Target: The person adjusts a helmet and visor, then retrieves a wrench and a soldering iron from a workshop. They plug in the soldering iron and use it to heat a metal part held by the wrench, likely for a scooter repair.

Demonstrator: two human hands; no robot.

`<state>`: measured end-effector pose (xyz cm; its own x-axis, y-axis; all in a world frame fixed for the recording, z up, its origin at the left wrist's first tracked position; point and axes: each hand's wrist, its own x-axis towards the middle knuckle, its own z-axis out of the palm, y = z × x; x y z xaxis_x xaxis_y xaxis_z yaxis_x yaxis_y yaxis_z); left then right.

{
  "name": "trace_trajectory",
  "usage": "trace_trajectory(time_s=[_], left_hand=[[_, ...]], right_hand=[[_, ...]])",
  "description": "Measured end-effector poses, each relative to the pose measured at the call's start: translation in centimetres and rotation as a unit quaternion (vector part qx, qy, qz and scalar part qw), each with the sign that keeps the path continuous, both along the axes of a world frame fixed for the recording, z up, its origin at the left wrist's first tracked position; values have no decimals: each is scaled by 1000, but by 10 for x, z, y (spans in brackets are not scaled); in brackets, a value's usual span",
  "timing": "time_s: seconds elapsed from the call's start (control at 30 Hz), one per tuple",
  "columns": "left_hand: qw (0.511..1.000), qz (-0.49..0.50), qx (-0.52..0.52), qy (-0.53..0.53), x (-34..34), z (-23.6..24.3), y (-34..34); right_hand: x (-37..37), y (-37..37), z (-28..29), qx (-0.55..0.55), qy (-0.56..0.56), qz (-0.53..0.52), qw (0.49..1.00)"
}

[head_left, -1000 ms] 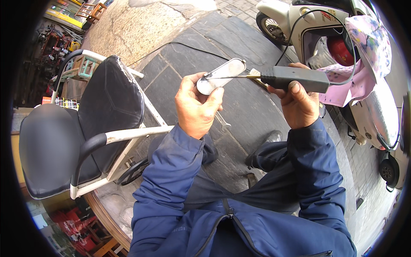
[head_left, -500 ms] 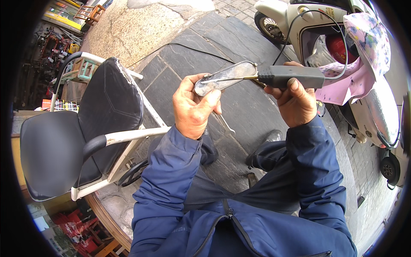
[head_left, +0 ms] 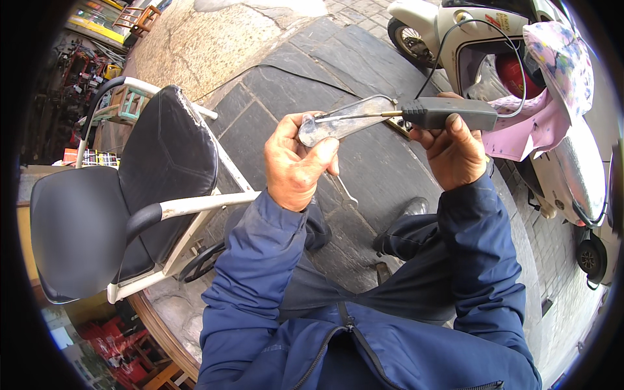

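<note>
My left hand [head_left: 296, 162] is closed, pinching the rounded end of a flat, silvery metal plate [head_left: 338, 127] between thumb and fingers. My right hand [head_left: 455, 146] grips the dark grey handle [head_left: 455, 114] of a corded tool from beneath, thumb in front. From this handle a thin rod [head_left: 364, 117] with a brass-coloured section runs left across the plate, its tip by my left fingers. A dark loop follows the plate's upper edge. Below my left hand a thin pale metal strip [head_left: 344, 188] shows; whether I hold it, I cannot tell.
A black padded chair [head_left: 169, 149] with a white frame stands at left. The tool's black cable [head_left: 437, 55] arches toward a white scooter [head_left: 468, 39] with a pink patterned cover [head_left: 539, 117]. Dark stone slabs [head_left: 273, 104] lie underfoot, around my shoes [head_left: 416, 207].
The tool's handle has shifted slightly right, and my right hand with it. The plate has turned so that it looks narrower. My left hand has barely moved.
</note>
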<state>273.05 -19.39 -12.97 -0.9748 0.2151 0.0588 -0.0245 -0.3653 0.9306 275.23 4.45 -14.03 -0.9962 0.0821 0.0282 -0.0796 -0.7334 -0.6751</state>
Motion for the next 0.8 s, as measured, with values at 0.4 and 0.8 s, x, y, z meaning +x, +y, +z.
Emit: trace_trajectory(time_s=[0.4,0.8], left_hand=[[1000,-9,8,-4,0,-1,1],[1000,-1,-3,-1,0,1,-1]], right_hand=[[-2,5,-2,6,-12,-7,1000],[-1,11,0,31,-8,-20,999]])
